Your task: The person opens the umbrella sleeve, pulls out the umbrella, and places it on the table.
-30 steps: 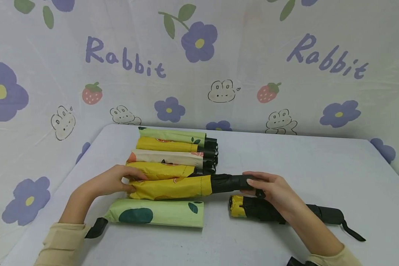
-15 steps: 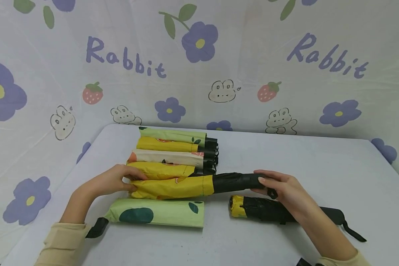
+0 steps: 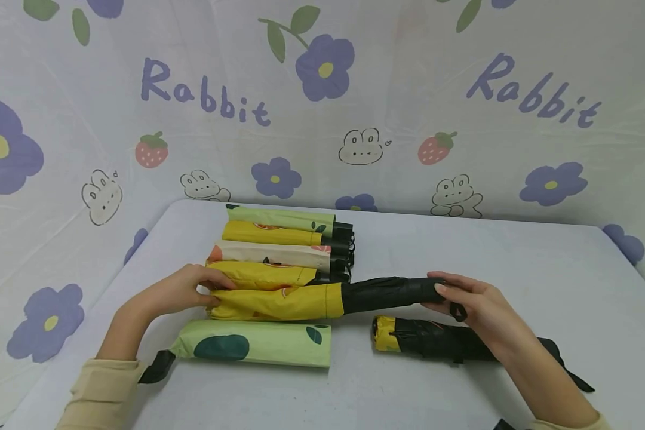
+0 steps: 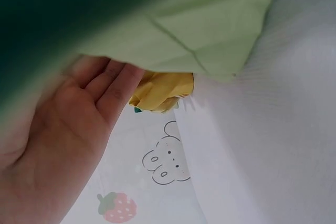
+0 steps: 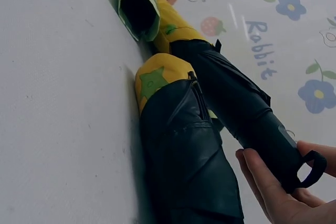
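My left hand (image 3: 177,291) holds the left end of a yellow umbrella cover (image 3: 287,301) between thumb and fingers. Out of the cover's right end sticks a black folded umbrella (image 3: 387,294); its far part is hidden inside. My right hand (image 3: 475,301) grips the umbrella's handle end, raised above the table, its loop strap (image 5: 315,170) hanging beside the fingers. Below lies a light green cover (image 3: 269,344) with dark leaf prints; its dark mouth shows in the right wrist view. Under my right forearm rests another black folded umbrella (image 3: 435,340) with a yellow tip.
Behind the held cover, several covered umbrellas lie in a row: a yellow one (image 3: 263,275), a cream one (image 3: 271,254), another yellow one (image 3: 271,233) and a green one (image 3: 279,217). The white table (image 3: 489,257) meets a printed cloth backdrop (image 3: 398,89).
My right hand has moved to the right and slightly up with the umbrella's handle, and more black length shows outside the yellow cover. The left hand stays in place.
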The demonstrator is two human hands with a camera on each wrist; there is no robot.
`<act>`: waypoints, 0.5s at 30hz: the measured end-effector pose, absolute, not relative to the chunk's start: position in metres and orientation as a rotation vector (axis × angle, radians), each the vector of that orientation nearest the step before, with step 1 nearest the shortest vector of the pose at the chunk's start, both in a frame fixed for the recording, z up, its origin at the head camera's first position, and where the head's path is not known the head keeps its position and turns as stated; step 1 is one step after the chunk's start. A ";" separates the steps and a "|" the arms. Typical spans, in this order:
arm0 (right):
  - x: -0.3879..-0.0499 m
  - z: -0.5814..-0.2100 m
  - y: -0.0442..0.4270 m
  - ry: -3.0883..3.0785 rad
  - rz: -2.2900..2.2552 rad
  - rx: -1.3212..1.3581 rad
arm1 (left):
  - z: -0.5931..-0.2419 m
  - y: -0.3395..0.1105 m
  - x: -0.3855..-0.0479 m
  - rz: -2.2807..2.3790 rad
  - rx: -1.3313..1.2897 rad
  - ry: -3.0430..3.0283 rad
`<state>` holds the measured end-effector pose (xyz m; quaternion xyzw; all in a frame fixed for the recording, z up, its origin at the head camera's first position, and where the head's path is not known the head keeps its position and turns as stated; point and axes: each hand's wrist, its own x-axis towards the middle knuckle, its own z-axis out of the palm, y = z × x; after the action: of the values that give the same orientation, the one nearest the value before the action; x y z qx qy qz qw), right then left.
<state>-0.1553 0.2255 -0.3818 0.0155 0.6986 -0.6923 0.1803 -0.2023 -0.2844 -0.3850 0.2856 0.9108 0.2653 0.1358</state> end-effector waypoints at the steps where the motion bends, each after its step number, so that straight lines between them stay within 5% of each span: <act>1: -0.155 -0.381 0.227 1.985 -1.954 0.030 | -0.385 -0.284 -0.202 0.767 0.824 2.640; 15: -0.152 -0.377 0.262 1.943 -2.022 0.082 | -0.382 -0.282 -0.201 0.779 0.809 2.629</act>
<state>-0.1517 0.2619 -0.3772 0.0289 0.6828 -0.7105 0.1676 -0.2008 -0.2822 -0.3822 0.2801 0.9104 0.2698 0.1409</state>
